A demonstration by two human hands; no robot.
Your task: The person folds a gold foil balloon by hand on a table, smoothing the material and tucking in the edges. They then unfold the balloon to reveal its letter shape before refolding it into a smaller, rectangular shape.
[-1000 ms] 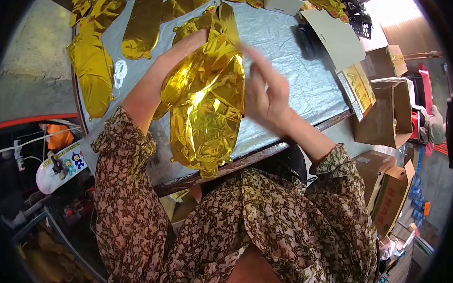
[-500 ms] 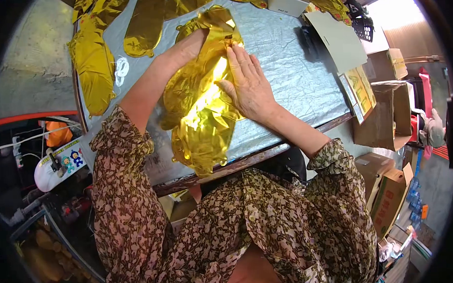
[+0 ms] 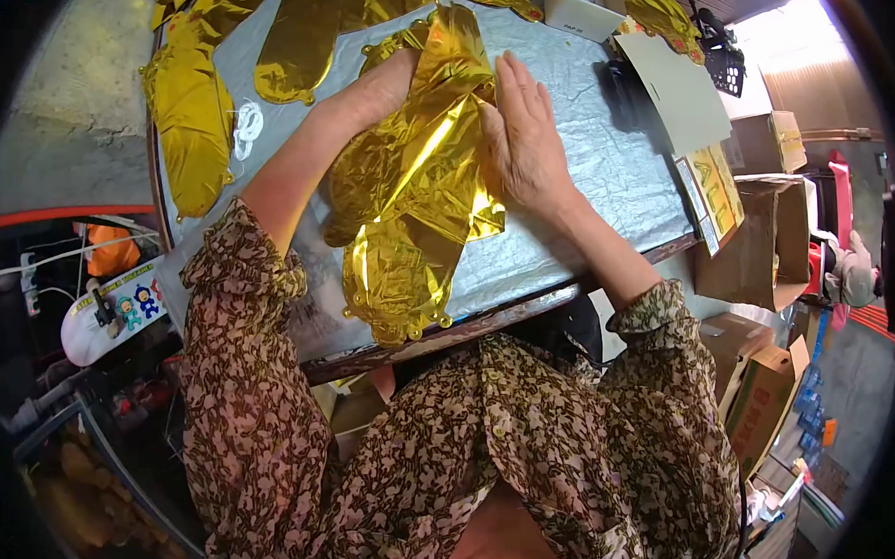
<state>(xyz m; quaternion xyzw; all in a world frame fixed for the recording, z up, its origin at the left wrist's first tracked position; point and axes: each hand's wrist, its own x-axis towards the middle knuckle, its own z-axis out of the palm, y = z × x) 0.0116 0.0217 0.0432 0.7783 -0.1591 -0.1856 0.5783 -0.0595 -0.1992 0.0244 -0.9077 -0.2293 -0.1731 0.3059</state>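
Note:
A crinkled gold foil balloon (image 3: 405, 192), uninflated, lies over the near part of the table, with small round tabs along its lower end. My left hand (image 3: 389, 84) reaches in at its upper left; the foil covers those fingers, so their grip is hidden. Along the balloon's right edge is my right hand (image 3: 529, 139), fingers stretched out and thumb bent toward the foil. It appears to touch that edge. More flat gold foil balloons (image 3: 296, 48) lie at the far side of the table, and another foil balloon (image 3: 188, 131) is at its left edge.
The table (image 3: 602, 190) has a silvery cover. White string (image 3: 248, 129) lies at left; a white box (image 3: 583, 14) and grey card (image 3: 673, 89) are at the far right. Cardboard boxes (image 3: 762, 239) stand beyond the right edge. A skateboard (image 3: 114, 316) is at lower left.
My right hand has slid right, from on top of the foil to its right edge. The balloon's upper part has spread out and shifted slightly right. My left hand stays tucked at the foil.

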